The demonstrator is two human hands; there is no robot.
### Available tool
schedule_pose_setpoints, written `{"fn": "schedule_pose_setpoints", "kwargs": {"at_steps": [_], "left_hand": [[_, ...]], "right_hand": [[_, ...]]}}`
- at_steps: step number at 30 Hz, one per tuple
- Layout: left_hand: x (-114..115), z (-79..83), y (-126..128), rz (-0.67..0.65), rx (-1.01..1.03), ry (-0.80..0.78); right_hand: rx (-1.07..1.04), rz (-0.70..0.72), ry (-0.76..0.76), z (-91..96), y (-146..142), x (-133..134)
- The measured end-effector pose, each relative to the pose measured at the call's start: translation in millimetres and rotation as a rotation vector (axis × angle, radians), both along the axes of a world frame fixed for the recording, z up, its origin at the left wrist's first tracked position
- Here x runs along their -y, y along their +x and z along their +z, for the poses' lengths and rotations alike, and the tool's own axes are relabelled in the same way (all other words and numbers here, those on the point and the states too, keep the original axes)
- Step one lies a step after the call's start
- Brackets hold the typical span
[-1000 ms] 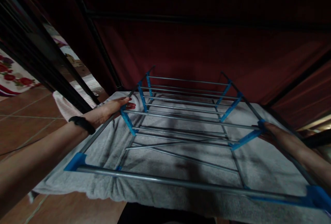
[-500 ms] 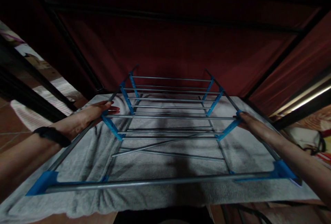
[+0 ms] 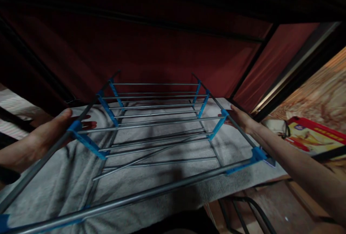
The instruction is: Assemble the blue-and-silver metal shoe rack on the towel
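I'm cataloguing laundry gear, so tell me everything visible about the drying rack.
The drying rack is a frame of thin grey metal rods: parallel crossbars between two long side rails, joined by bright blue plastic connectors, with two crossed rods beneath. It is spread roughly flat, slightly tilted, over a grey towel before a dark red backdrop. The left hand grips its left rail at a blue connector; the right hand grips the right rail.
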State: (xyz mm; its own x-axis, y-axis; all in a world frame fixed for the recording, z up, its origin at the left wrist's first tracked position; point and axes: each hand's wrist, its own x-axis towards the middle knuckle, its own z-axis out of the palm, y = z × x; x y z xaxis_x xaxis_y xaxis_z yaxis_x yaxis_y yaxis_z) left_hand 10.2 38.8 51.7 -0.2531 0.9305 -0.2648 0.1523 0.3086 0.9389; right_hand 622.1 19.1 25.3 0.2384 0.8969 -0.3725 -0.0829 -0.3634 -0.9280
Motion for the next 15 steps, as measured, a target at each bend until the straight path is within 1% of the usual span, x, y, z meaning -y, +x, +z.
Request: {"fn": "schedule_pose_setpoints", "kwargs": {"at_steps": [4, 7, 9, 12, 15], "left_hand": [[8, 2.8, 15, -0.013, 0.116, -0.006], [11, 5.2, 22, 0.025, 0.146, -0.031], [8, 3.5, 19, -0.001, 0.133, -0.025], [1, -3.8, 7, -0.097, 0.103, 0.004], [-5, -10.5, -1, -0.107, 0.092, -0.058]], "right_hand": [[0.017, -0.025, -0.071, -1.1, -6, -25], [0.029, -0.006, -0.088, -5.2, -15, -36], [0.029, 0.017, -0.086, -7.3, -19, -38], [0.059, 0.022, -0.081, -8.4, -20, -38], [0.085, 0.028, -0.09, -8.5, -17, -39]]}}
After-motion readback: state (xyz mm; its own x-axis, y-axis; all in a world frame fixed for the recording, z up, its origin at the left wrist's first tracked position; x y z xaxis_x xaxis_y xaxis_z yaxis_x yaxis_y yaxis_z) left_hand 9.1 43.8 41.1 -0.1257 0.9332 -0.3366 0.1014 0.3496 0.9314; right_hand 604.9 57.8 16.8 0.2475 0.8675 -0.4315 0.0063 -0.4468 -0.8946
